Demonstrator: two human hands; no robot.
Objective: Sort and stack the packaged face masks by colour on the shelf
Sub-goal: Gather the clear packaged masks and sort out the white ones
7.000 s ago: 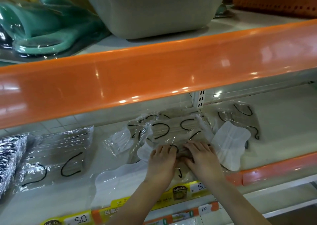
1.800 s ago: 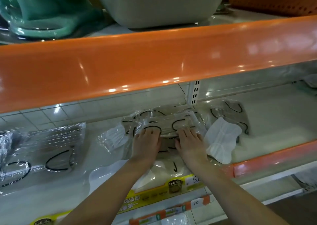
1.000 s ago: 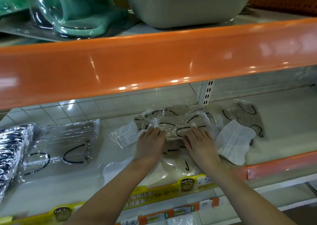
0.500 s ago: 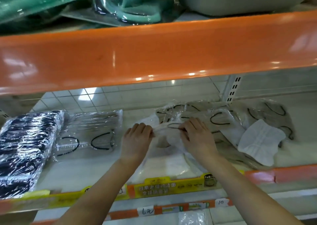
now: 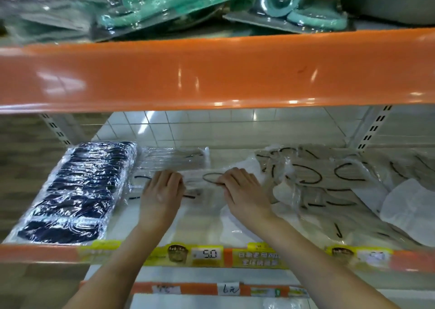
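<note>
Broad glossy orange shelf lip [image 5: 211, 73] runs across the upper view and hides the far part of the white lower shelf [image 5: 150, 228]. Above it, teal plastic goods in clear blister packs [image 5: 164, 4], blurred. Far wall is white square tile [image 5: 200, 127].

Far left on the lower shelf: tall stack of dark navy masks in crinkled clear film [image 5: 77, 191]. Just right of it, a flatter stack of clear-wrapped beige masks with black ear loops [image 5: 174, 162]. Right side: a loose, overlapping heap of similar packets [image 5: 329, 181], with white masks [image 5: 409, 205] at the near right.

Left hand [image 5: 162, 191] and right hand [image 5: 242, 191] hold one clear-wrapped beige mask packet [image 5: 202, 179] between them, fingers curled over its ends, seemingly over the beige stack. Yellow price strip [image 5: 211, 254] lines the near edge.
</note>
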